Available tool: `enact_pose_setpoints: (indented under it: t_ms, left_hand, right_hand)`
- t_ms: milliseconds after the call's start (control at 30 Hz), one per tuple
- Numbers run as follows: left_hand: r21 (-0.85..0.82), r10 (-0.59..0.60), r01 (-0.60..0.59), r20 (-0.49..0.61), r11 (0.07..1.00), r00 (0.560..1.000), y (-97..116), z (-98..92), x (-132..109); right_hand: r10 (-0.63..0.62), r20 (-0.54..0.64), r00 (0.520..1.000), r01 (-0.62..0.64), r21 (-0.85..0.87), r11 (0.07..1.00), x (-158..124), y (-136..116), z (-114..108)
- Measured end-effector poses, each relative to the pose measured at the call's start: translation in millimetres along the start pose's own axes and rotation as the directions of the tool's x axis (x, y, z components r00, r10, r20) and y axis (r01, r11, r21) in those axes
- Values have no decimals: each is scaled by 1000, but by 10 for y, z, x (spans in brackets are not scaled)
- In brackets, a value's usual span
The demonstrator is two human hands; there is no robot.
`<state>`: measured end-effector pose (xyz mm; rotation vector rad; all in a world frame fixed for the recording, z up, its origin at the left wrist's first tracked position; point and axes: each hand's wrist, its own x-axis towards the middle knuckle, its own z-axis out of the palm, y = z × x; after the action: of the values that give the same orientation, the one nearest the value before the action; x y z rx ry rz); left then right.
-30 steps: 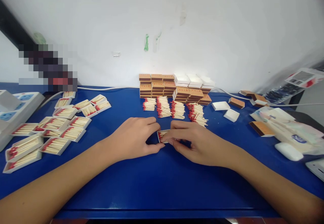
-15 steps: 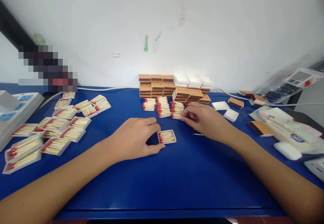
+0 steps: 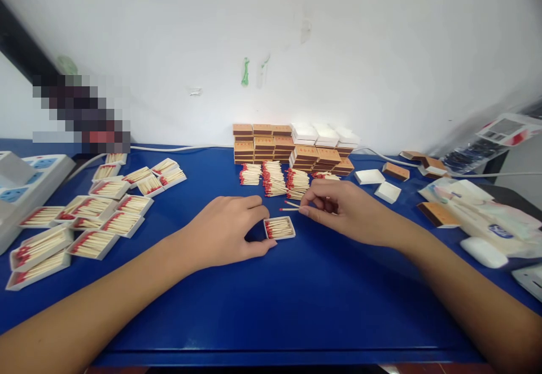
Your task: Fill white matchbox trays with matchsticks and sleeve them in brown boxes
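A small white tray of red-tipped matches [image 3: 279, 228] lies in the middle of the blue table [image 3: 271, 300]. My left hand [image 3: 224, 229] rests against its left side, thumb and forefinger touching the tray. My right hand [image 3: 339, 207] hovers just right of and behind the tray, pinching a few matches [image 3: 289, 208] whose red tips point left. Behind them lie loose piles of matches [image 3: 275, 178].
Stacked brown and white matchboxes [image 3: 292, 145] stand at the wall. Several filled match trays [image 3: 84, 216] cover the left side beside a power strip [image 3: 25, 185]. Empty white trays [image 3: 376, 184], brown sleeves, plastic bags [image 3: 478, 207] and a white cable lie at the right.
My right hand left the tray, reached back to the loose match piles, and has come forward again holding a few matches. My left hand stayed at the tray.
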<state>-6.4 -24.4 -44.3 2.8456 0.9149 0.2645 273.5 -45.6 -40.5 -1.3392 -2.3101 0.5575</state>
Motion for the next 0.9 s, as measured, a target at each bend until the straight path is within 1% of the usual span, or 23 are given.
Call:
enact_pose_setpoints:
  t_ms: [133,200,367,633,700,833,900]
  left_hand:
    - [-12,-3,3,-4,1000,1000,2,2,7]
    - [-9,-5,5,-4,1000,1000,6,3,8]
    - [-12,4,-4,-10,1000,1000,-1,10,0]
    - [-2,6,-6,-10,1000,1000,-11,14,3]
    - [-2,2,-2,-2,1000,1000,-4,7,6]
    - [4,-4,4,9,1000,1000,2,-4,3]
    - [7,0,0,8,1000,1000,-1,-1,-4]
  right_hand:
    - [-36,75,997,31,73,997,-28,-154,64]
    - [-55,91,994,48,79,996,-40,-194,103]
    - [-57,64,996,57,5,998,-59,-214,153]
    - [-96,67,993,95,16,995,-57,-223,175]
    - [-75,21,997,75,1,997,-41,-163,159]
    - [-11,-141,990,-6,-121,993,14,65,117]
    - [-4,-157,988,-24,-177,984,38,168,110]
